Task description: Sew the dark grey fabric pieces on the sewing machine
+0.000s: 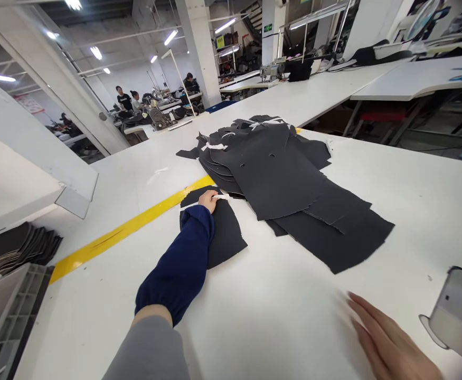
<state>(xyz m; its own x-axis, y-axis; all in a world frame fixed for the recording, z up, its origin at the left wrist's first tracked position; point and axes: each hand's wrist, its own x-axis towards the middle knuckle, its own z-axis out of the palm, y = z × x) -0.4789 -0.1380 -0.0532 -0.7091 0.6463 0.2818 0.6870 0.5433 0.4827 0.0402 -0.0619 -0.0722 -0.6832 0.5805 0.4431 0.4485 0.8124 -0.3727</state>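
Note:
My left hand [208,200], in a dark blue sleeve cover, is at a small black fabric piece [226,240] lying flat on the white table. Its fingers are closed on a white strip [223,197] that runs across this piece. Just beyond lies a heap of black cut fabric pieces [286,169], some bound with white strips [215,146]. At the lower right, my right hand [393,343] hovers over or rests on the table, I cannot tell which. Its fingers are stretched out, slightly blurred, and hold nothing.
Yellow tape [135,225] crosses the white table [278,301]. A stack of dark pieces [17,245] and a grey plastic crate [12,322] stand at the left. A phone-like object [458,311] is at the right edge. Sewing machines [159,117] and several people are in the background.

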